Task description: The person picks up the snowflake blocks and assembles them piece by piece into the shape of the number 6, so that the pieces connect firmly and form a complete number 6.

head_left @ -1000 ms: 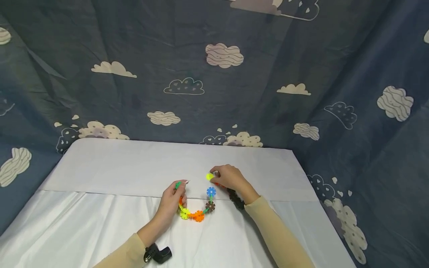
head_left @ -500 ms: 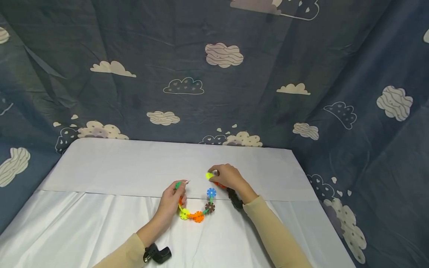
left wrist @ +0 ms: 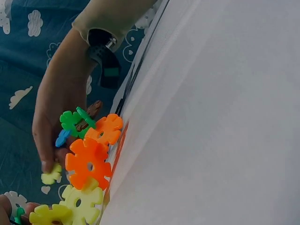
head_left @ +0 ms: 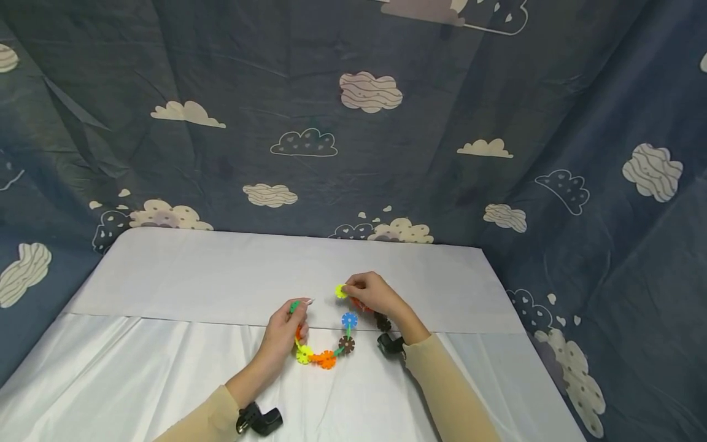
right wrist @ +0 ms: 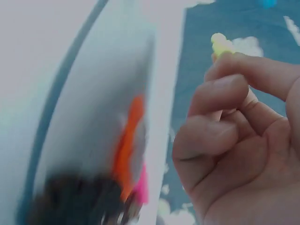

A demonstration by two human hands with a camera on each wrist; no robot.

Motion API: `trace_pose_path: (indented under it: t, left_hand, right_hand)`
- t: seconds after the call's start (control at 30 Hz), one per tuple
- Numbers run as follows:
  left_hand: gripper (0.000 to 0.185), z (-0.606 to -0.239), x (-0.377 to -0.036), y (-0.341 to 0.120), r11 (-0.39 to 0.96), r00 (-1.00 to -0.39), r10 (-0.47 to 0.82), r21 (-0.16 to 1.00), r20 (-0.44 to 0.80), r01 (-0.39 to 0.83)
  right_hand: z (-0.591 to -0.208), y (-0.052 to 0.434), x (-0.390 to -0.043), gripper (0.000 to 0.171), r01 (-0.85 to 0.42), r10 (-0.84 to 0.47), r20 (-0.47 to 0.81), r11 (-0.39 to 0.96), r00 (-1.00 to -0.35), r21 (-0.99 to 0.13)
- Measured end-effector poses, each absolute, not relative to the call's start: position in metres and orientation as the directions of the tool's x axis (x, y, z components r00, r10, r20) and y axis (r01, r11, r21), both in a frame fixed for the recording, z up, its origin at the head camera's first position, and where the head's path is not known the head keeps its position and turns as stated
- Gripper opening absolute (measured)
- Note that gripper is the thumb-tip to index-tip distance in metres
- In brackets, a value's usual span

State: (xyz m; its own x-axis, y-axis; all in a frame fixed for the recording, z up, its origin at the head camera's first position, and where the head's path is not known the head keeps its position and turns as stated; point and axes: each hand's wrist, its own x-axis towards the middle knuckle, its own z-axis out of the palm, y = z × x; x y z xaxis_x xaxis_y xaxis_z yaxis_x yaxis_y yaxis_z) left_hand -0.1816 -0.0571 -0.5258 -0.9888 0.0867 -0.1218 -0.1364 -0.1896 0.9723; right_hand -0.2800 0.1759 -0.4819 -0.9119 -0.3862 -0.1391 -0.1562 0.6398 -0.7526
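Observation:
A curved chain of plastic snowflake pieces (head_left: 327,357) lies on the white table (head_left: 221,276); it runs yellow, orange, brown, blue. My left hand (head_left: 298,306) pinches the green piece (head_left: 293,305) at the chain's left end. My right hand (head_left: 348,290) pinches a loose yellow-green piece (head_left: 340,291) just above the blue piece (head_left: 348,320). The left wrist view shows the chain's orange pieces (left wrist: 88,161) close up and the right hand (left wrist: 61,108) holding the yellow piece (left wrist: 51,176). In the right wrist view, curled fingers (right wrist: 234,89) hold the yellow piece (right wrist: 220,44).
Loose orange (head_left: 359,305) and dark brown pieces (head_left: 382,321) lie under my right wrist; they show as a blurred orange piece (right wrist: 129,140) and a pink piece (right wrist: 142,185) in the right wrist view. Dark blue cloud-print cloth (head_left: 353,123) surrounds the table.
My right hand has shifted the yellow piece slightly left, toward the chain's blue end. The left hand and the chain have stayed put.

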Motion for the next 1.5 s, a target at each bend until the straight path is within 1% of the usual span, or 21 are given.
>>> trace_pose_path:
  t: [0.1, 0.2, 0.27, 0.4, 0.5, 0.8, 1.13, 1.33, 1.5]
  left_hand:
    - [0.04, -0.525, -0.181, -0.057, -0.177, -0.989, 0.088, 0.975, -0.12, -0.134]
    - [0.041, -0.524, -0.181, -0.057, -0.168, -0.989, 0.089, 0.977, -0.114, -0.128]
    - [0.04, -0.524, -0.181, -0.057, -0.171, -0.989, 0.09, 0.977, -0.115, -0.129]
    - [0.041, -0.525, -0.181, -0.057, -0.171, -0.989, 0.098, 0.977, -0.113, -0.128]
    - [0.04, -0.525, -0.181, -0.057, -0.165, -0.988, 0.102, 0.977, -0.116, -0.132]
    - [0.038, -0.524, -0.181, -0.057, -0.155, -0.987, 0.111, 0.979, -0.116, -0.132]
    - [0.038, -0.524, -0.181, -0.058, -0.163, -0.985, 0.119, 0.976, -0.128, -0.147]
    - [0.04, -0.524, -0.181, -0.058, -0.163, -0.983, 0.125, 0.975, -0.132, -0.152]
    - [0.037, -0.523, -0.181, -0.058, -0.167, -0.983, 0.127, 0.974, -0.135, -0.156]
  right_hand:
    - [-0.474, 0.171, -0.27, 0.03, -0.119, -0.414, -0.147, 0.552, -0.898, -0.825]
    - [-0.467, 0.164, -0.26, 0.034, -0.109, -0.415, -0.128, 0.501, -0.901, -0.859]
    - [-0.464, 0.16, -0.255, 0.034, -0.1, -0.405, -0.116, 0.475, -0.907, -0.874]
    - [-0.462, 0.151, -0.248, 0.028, -0.083, -0.379, -0.103, 0.443, -0.92, -0.893]
    - [-0.461, 0.146, -0.244, 0.023, -0.077, -0.373, -0.103, 0.437, -0.922, -0.896]
    - [-0.464, 0.136, -0.24, 0.025, -0.079, -0.35, -0.111, 0.487, -0.93, -0.87]
    - [-0.464, 0.134, -0.238, 0.018, -0.071, -0.326, -0.101, 0.478, -0.94, -0.875]
    - [-0.463, 0.133, -0.237, 0.019, -0.046, -0.32, -0.113, 0.449, -0.941, -0.892]
    - [-0.462, 0.133, -0.236, 0.021, -0.042, -0.33, -0.12, 0.445, -0.936, -0.895]
